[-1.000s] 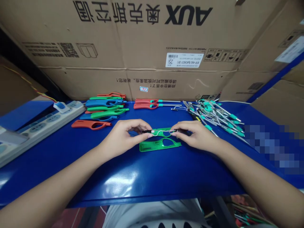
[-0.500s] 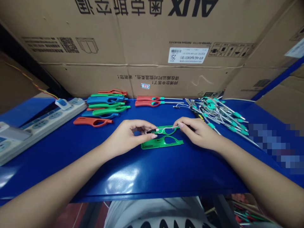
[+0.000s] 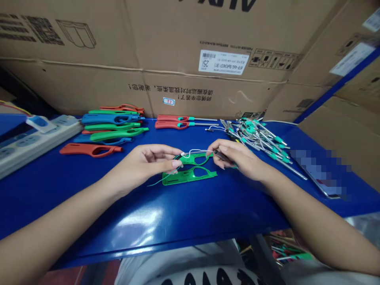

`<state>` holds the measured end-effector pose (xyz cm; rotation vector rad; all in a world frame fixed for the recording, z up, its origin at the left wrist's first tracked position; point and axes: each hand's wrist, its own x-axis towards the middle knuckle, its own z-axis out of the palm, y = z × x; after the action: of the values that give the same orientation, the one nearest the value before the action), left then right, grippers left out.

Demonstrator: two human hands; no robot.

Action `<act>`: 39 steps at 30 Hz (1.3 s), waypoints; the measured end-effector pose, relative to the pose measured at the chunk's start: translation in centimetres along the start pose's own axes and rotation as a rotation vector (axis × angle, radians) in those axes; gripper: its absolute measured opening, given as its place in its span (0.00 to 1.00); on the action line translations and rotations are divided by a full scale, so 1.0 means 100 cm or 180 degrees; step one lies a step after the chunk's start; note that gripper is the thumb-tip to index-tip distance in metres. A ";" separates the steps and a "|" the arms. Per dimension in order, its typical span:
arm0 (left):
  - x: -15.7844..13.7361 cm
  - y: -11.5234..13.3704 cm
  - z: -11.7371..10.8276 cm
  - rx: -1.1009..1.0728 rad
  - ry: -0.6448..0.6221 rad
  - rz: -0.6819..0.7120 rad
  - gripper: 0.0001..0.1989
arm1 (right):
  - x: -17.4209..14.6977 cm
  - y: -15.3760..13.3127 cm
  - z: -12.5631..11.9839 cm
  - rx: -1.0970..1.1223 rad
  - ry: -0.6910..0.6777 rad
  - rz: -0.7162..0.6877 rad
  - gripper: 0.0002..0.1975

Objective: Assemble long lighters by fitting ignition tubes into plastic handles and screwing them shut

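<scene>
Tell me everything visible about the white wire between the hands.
The white wire is thin, looks plastic-coated, and spans the gap between the left hand and the right hand. It's slack, with a small dip at its left end, then a nearly level run. It partly overlaps a green piece in this view; contact there and its exact joins are unclear.

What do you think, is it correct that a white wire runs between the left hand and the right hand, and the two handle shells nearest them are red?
Not the colour: the head view shows the two handle shells green, not red. The white wire does run between the left hand and the right hand.
</scene>
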<state>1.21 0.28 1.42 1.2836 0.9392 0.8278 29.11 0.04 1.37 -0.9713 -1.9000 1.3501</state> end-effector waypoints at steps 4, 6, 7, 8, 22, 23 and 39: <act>0.001 -0.002 0.004 -0.0548 0.0083 -0.0177 0.16 | -0.001 -0.007 0.006 -0.0022 -0.0043 0.0014 0.12; -0.001 -0.002 0.011 -0.0902 0.0171 -0.0261 0.17 | 0.000 -0.009 0.014 -0.0132 0.0022 0.0056 0.12; -0.003 -0.002 0.015 -0.1047 0.0227 -0.0285 0.17 | 0.000 -0.009 0.019 -0.0153 0.0055 0.0099 0.13; -0.005 -0.002 0.019 -0.1150 0.0271 -0.0310 0.16 | 0.000 -0.010 0.024 -0.0151 0.0076 0.0144 0.14; -0.013 -0.016 0.039 -0.1105 0.0171 -0.0075 0.14 | 0.005 -0.011 0.048 -0.0025 0.0115 0.0162 0.06; -0.013 -0.015 0.039 -0.0994 0.0233 -0.0025 0.15 | 0.004 -0.011 0.046 -0.0049 0.0103 0.0160 0.06; -0.020 -0.019 0.023 0.2420 -0.0121 0.1352 0.06 | 0.003 -0.016 0.026 -0.0163 -0.0165 0.0511 0.12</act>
<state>2.53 -2.71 -0.19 2.2042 1.0042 0.7841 26.45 -1.39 2.16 -1.1456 -1.9381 1.4363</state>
